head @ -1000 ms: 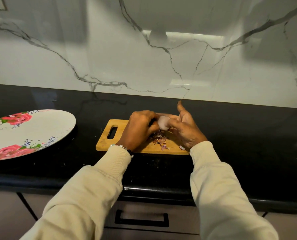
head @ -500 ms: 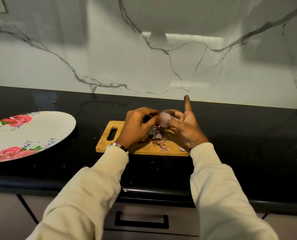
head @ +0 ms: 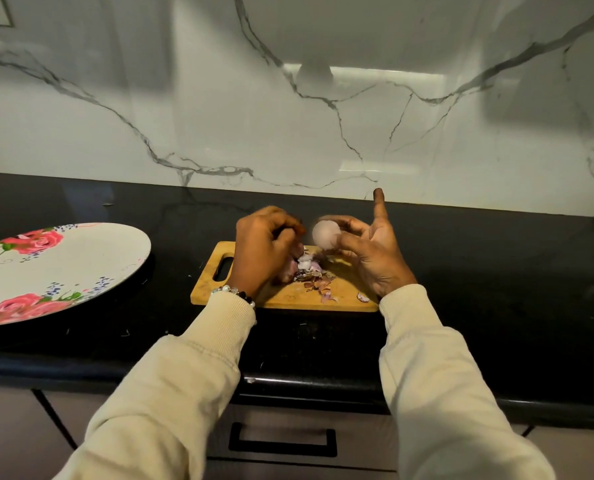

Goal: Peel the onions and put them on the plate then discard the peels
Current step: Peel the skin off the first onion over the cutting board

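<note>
Our right hand pinches a peeled onion; our left hand is curled, contents unclear. The plate holds no onions, and peels remain undiscarded.

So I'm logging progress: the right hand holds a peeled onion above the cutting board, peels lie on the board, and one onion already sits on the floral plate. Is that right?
Not quite. The head view shows the floral plate with no onion on it. The rest stands: the right hand holds the peeled onion above the cutting board, with peels on the board.
</note>
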